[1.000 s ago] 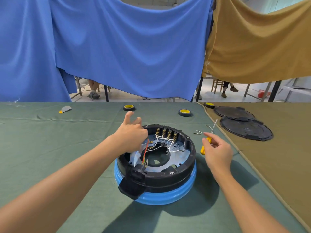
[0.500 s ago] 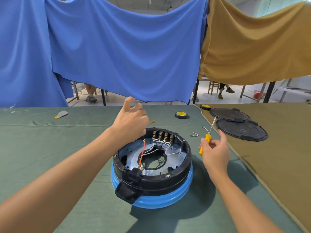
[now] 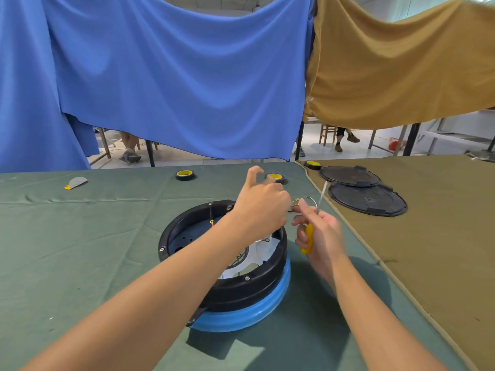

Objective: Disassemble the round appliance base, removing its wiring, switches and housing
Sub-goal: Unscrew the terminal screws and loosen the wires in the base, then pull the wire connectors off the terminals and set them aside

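Far left: a small grey scraper [image 3: 76,182] lies on the green cloth [image 3: 80,236], with a roll of tape [image 3: 185,174] beyond it.

Centre: the base [image 3: 227,303] sits on the cloth, a black ring [image 3: 171,236] above a blue lower shell. My forearm crosses over it and hides much of the inside. Where the inside shows, a red wire [image 3: 211,223] hangs at the far wall and a white lead [image 3: 263,240] with an eyelet end lies near the right wall. Two screws [image 3: 247,277] show on the ring's rim.

Above the base's far right edge, my left hand [image 3: 261,207] is curled, forefinger raised, and pinches a thin wire [image 3: 296,202] whose brass end juts toward the right.

Just beside it, my right hand [image 3: 318,234] grips the screwdriver [image 3: 308,238] by its yellow handle, shaft pointing up and away, with thumb and forefinger reaching for the brass end.

Right: two black covers [image 3: 368,200] lie overlapping on the brown cloth, well apart from the base.

Progress, as I judge it: the covers are off and one wire is out in hand, so the work is partway. The red wire, the white lead and the screwed ring are left. I cannot see any switches from here.
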Tool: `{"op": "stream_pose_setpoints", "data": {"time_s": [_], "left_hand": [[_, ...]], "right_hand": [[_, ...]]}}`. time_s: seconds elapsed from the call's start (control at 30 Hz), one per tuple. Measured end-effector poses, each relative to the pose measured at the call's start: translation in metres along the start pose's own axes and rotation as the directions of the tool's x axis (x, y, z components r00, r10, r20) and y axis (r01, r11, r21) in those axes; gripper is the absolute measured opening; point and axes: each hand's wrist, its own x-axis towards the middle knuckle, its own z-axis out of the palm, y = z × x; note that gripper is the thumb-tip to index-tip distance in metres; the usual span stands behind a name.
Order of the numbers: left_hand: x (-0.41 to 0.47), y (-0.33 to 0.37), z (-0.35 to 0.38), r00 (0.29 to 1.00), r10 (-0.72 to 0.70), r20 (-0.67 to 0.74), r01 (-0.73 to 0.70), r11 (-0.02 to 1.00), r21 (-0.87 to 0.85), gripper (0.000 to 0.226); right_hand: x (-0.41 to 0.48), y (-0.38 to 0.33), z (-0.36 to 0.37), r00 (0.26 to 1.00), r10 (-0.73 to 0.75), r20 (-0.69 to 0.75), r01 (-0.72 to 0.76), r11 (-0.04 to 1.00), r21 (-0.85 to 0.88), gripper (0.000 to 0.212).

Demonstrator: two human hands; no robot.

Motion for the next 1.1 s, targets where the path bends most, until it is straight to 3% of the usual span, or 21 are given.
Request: {"op": "stream_pose_setpoints", "data": {"time_s": [0.17,0.37,0.5,0.57,0.63,0.87,1.0,1.1], "left_hand": [[0.01,0.01,0.007,0.999,0.011,0.032,-0.011,1.0,0.014,0.021],[0.021,0.013,0.017,0.999,0.028,0.028,-0.027,0.999,-0.032,0.015],[0.018,-0.001,0.026,1.0,0.021,0.0,-0.021,0.985,-0.173,0.036],[0.015,-0.009,0.031,0.998,0.017,0.055,-0.006,0.979,-0.202,0.043],[0.013,-0.017,0.035,0.99,-0.002,0.144,0.036,0.971,-0.236,0.045],[0.008,-0.056,0.042,0.949,-0.114,0.295,0.18,0.961,-0.208,0.062],[-0.006,-0.088,0.049,0.897,-0.154,0.415,0.324,0.868,-0.377,0.058],[-0.014,-0.096,0.054,0.91,-0.114,0.4,0.309,0.827,-0.469,0.048]], "right_hand": [[0.003,-0.004,-0.003,0.998,0.026,-0.05,-0.023,0.998,0.067,0.034],[0.004,-0.004,-0.007,0.985,-0.003,-0.175,0.005,1.0,0.011,0.006],[0.015,-0.003,-0.021,0.903,-0.121,-0.412,0.032,0.976,-0.217,0.006],[0.02,-0.001,-0.028,0.882,-0.141,-0.45,0.022,0.966,-0.258,0.009],[0.022,0.003,-0.029,0.893,-0.114,-0.435,-0.004,0.965,-0.261,0.01],[0.025,0.013,-0.023,0.942,-0.147,-0.303,-0.057,0.817,-0.573,0.014],[0.04,0.013,-0.009,0.975,-0.081,-0.208,-0.078,0.749,-0.658,0.013],[0.064,0.013,0.012,0.988,-0.051,-0.143,-0.067,0.7,-0.711,0.011]]}}
